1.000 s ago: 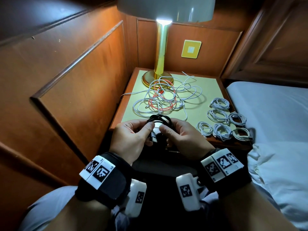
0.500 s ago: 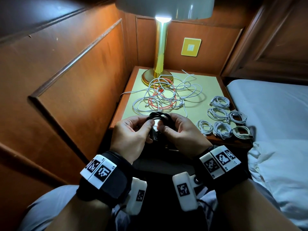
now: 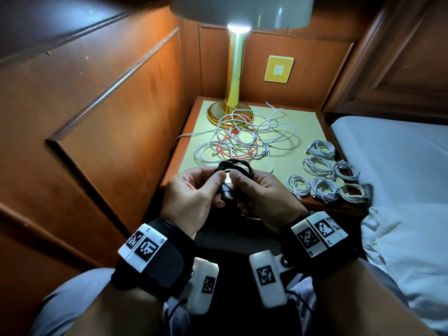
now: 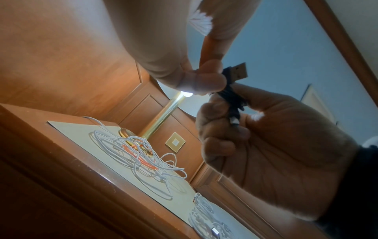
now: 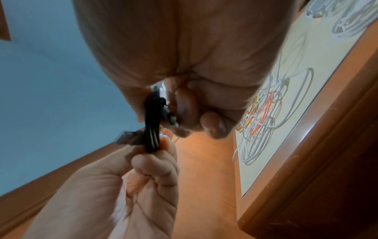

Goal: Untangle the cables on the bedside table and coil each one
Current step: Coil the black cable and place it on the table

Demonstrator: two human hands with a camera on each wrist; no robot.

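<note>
Nearest, just short of the near edge of the bedside table [image 3: 286, 166]: a black cable [image 3: 236, 167] wound into a small coil, held between both hands. Left hand [image 3: 194, 197] pinching the strands by the USB plug [image 4: 238, 72], thumb against fingertips; right hand [image 3: 264, 197] curled round the far side of the coil. Plug end poking loose toward the body, so this coil probably close to finished, with only the tail to tuck, though that is a guess.

On the near right of the table: six white coils [image 3: 326, 175], each wound tight and lying close together in a cluster. Done, by the look of them.

Farther, centre of the table, up against the brass lamp base [image 3: 229, 112]: a loose tangle [image 3: 242, 141] of white cables with one orange-red cable [image 3: 229, 149] threaded through, loops overlapping and sprawling left and right. Still to be separated and wound. Number of white cables in the tangle impossible to count.

Thin, limp, slippery-looking leads throughout.
</note>
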